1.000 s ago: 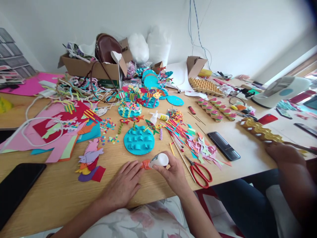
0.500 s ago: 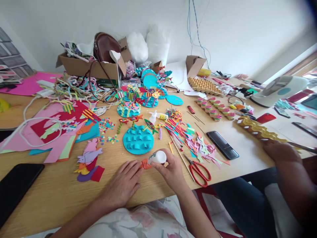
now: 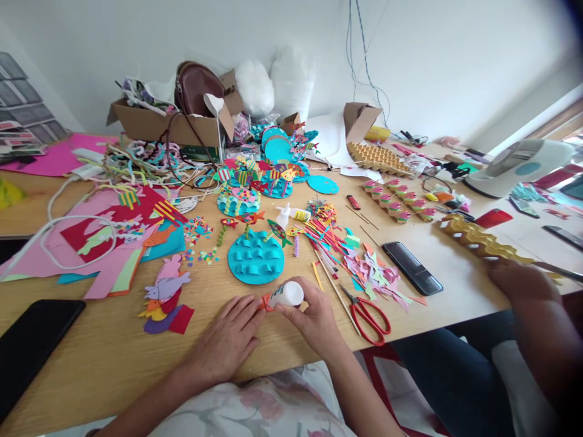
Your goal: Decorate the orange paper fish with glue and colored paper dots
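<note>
Gluing, apparently: right hand (image 3: pixel 315 318) gripped white bottle (image 3: pixel 288 294), left hand (image 3: pixel 228 334) lay flat, touching orange piece (image 3: pixel 266 303). Next needed steady squeezing.

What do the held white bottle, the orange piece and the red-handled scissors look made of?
White bottle: probably plastic, smooth and opaque; even white surface with dark print.
Orange piece: likely paper or thin foam; flat colour, too covered to say which.
Red-handled scissors: blades likely metal, thin and dark; handles perhaps plastic or coated, uniformly red.
</note>
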The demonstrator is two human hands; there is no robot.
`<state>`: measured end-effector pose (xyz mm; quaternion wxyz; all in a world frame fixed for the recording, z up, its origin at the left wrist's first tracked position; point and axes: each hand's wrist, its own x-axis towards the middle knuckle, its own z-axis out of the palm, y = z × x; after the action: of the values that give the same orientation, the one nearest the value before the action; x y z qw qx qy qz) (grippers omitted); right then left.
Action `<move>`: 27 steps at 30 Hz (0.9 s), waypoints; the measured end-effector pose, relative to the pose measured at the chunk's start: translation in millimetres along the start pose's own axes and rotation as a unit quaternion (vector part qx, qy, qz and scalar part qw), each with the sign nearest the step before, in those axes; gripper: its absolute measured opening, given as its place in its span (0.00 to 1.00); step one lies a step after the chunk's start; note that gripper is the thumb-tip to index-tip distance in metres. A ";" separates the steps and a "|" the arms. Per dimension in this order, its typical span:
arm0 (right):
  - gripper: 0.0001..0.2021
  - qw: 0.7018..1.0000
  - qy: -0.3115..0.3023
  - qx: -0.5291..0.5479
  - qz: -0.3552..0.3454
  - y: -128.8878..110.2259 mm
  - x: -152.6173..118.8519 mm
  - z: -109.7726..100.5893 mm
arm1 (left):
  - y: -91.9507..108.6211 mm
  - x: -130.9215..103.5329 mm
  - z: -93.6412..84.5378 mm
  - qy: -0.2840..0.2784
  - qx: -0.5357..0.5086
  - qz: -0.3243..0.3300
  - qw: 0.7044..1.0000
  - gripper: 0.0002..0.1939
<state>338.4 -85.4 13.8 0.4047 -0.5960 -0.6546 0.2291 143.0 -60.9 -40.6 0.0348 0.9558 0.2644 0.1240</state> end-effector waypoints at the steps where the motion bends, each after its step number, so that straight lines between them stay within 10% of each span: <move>1: 0.11 1.000 -0.001 -0.001 0.002 0.3 -0.8 -0.7 | 0.0 0.1 -0.3 -0.001 0.000 -0.001 1.000 0.21; 27: 0.10 1.000 0.016 -0.013 -0.001 1.3 -7.7 -3.8 | -1.3 -0.3 2.0 0.006 0.004 0.004 1.000 0.21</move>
<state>342.0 -93.3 13.0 0.4072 -0.6046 -0.6515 0.2104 142.6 -59.9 -42.8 0.0285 0.9563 0.2611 0.1287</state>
